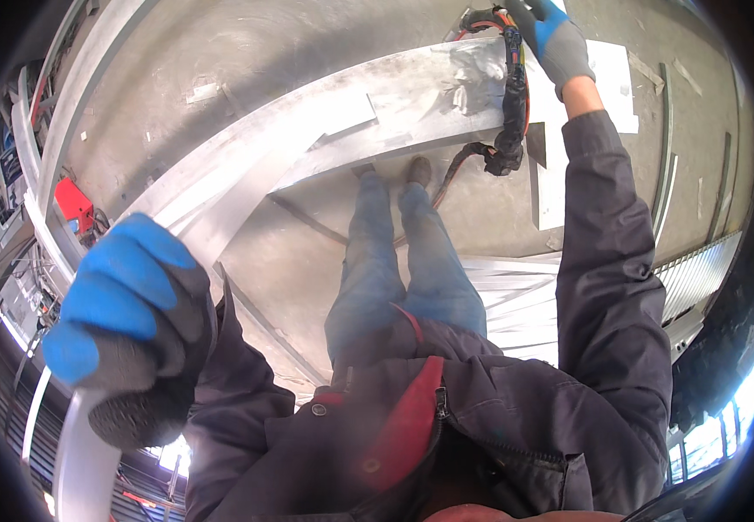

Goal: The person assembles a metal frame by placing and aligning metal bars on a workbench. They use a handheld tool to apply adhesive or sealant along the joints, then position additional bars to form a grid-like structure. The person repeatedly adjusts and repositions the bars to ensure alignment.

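My left hand (133, 322), in a blue and grey work glove, is closed around a long flat metal bar (229, 204). The bar slants from the lower left up across a wide pale metal beam (420, 83). Stretched far ahead, my right hand (555, 43) wears a matching glove and is partly cut off by the upper edge. Its fingers do not show well enough to tell whether they grip anything. Just left of it, a black-wrapped cable bundle (513, 96) with orange and coloured strands hangs over the beam. A white metal piece (612, 74) lies under and beside my right wrist.
A red box-shaped machine (73, 202) stands on the floor at the left, near curved metal lengths (81, 78). Thin metal strips (664, 130) lie on the concrete floor at the right. Pale metal profiles (520, 304) are stacked beside my legs. A dark cable (312, 222) crosses the floor.
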`<state>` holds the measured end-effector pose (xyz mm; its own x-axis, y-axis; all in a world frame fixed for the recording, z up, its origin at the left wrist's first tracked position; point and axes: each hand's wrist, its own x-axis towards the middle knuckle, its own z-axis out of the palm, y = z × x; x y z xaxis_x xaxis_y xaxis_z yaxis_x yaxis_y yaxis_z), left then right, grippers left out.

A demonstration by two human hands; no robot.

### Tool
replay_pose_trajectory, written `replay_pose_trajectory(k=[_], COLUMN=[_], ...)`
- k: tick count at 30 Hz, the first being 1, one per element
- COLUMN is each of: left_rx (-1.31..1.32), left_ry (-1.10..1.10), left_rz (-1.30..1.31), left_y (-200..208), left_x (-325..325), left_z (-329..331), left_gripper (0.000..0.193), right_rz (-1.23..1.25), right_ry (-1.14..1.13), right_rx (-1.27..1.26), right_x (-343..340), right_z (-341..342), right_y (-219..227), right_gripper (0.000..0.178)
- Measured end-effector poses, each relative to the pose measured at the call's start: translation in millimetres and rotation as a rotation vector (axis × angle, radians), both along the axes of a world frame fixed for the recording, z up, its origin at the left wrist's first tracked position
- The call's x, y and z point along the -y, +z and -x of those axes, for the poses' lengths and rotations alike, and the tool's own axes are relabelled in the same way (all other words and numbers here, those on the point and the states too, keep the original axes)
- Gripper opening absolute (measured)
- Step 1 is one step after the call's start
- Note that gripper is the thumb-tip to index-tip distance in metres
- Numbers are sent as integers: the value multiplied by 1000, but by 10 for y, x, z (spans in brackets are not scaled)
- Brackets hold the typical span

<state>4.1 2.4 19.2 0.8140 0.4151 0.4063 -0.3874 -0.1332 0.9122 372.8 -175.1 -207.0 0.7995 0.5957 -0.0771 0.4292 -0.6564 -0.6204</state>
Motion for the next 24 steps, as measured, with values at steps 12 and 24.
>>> replay_pose_trajectory(k=[12, 24], left_rx=[-35, -111], left_ry=[170, 64], left_rz=[59, -83], left_y=[6, 28], left_x=[84, -77], left_z=[62, 175], left_gripper=[24, 16], right_rz=[913, 689], right_ry=[534, 145], right_rx=[-341, -573], right_x=[-597, -715], right_z=[-811, -473], right_y=[-689, -372], right_gripper=[65, 79])
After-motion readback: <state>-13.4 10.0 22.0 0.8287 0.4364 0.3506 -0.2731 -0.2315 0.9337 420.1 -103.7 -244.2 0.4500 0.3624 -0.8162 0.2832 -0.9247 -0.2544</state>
